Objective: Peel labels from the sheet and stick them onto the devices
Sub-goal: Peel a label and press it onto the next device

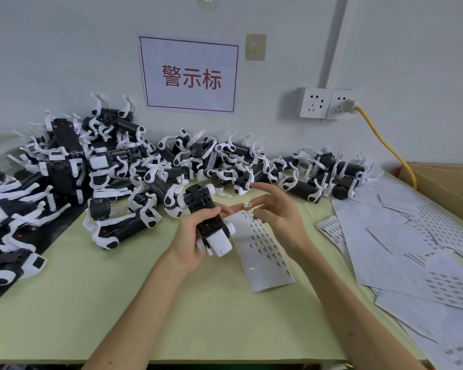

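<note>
While the black-and-white plastic robot-dog device is held up: the step in hand is judged to be placing one small white printed label, which is peeled but not yet applied.
Left hand: fingers and thumb are curled round the device body. It holds the device clear of the pale green surface, black midsection toward the camera.
Right hand: just right of the device, fingers spread and mostly straight, gripping nothing.
Label position: just right of the device's upper end, clinging to a fingertip. It appears to be one of the right hand's, but which finger cannot be told.
Long white label sheet: flat on the surface, below and right of the device, with its upper end hidden behind the device. Rows of labels show on it.
Heap of like devices: beyond the held device, against the wall.
Method advised: turn the device until the target face lies flat and fully in view. Bring the label in by one edge, square it to the moulded lines, lay that edge first, then rub across to press out air.
Risk: the adhesive may foul on skin, or the label may curl or land crooked. Keep fingertip contact to a corner only.
</note>
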